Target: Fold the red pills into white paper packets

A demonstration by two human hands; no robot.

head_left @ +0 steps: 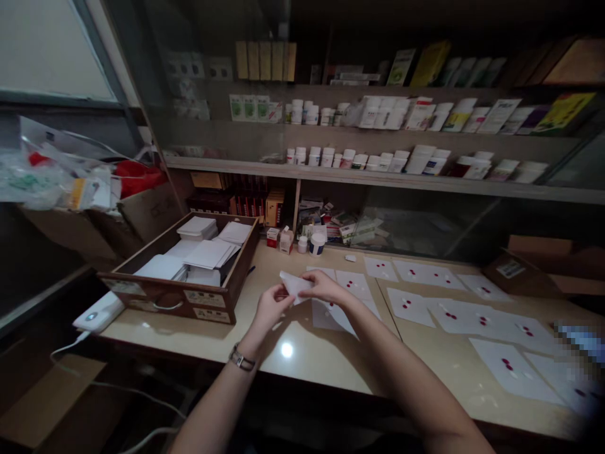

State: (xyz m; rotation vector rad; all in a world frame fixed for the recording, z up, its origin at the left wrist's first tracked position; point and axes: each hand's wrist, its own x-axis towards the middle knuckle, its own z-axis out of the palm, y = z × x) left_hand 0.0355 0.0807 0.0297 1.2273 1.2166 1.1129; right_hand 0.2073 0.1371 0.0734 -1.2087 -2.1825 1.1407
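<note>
Centrally, left hand [273,309] and right hand [326,287] close together above a glossy cream table [321,362], fingers of both pinching a creased white paper sheet [295,284]; contents of the fold hidden. Directly beneath, a flat paper square [326,317], partly shaded by the hands. To the right and far right, further paper squares [411,307] spread across the table, each bearing small red pills [507,364], exact form too small to tell; right edge blurred. On the left wrist, a metal wristwatch [242,359]. To the left, an open wooden drawer [165,296] holding stacks of white paper packets [203,252]; beyond its near left corner, a white power bank [97,312] with cable. Far side: shelves of white medicine bottles [387,161] behind glass.

Main risks, by judgement: pills rolling across the slick tabletop after a brush from the right forearm [401,359], low beside the near squares; spillage from a loose fold in the held sheet.
</note>
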